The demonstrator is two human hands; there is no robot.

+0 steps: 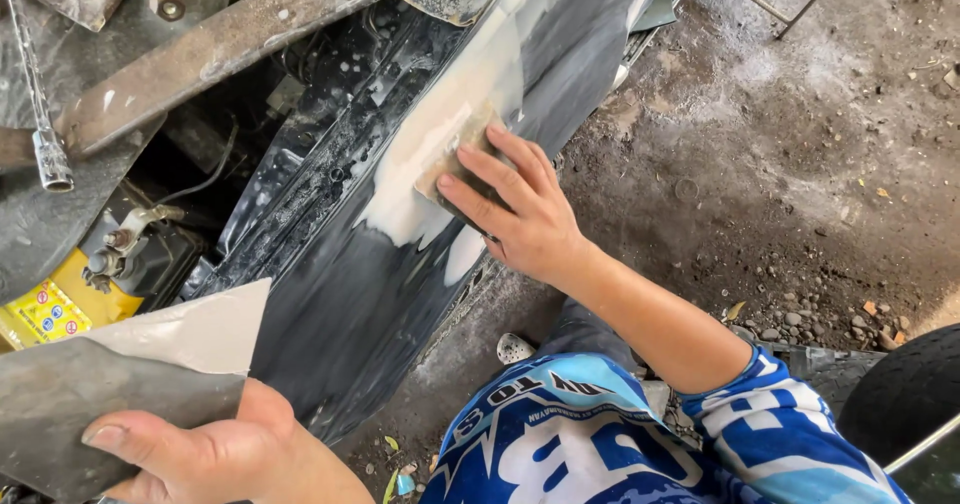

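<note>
Light: soft, even daylight, moderately bright
Shadows: deep in upper-left recess; faint elsewhere
Glare: pale sheen along wet dark panel [350, 294]
Focus: sharp at centre
Blur: slight on near left hand [200, 454]
Edges: mild wide-angle stretch

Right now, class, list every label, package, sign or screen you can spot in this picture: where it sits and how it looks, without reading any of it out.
Yellow battery: lower left, beside the dark panel, above the left hand; boxy, with a strip label of small red, blue and white round symbols.
Packages, signs or screens: none in view.
</note>
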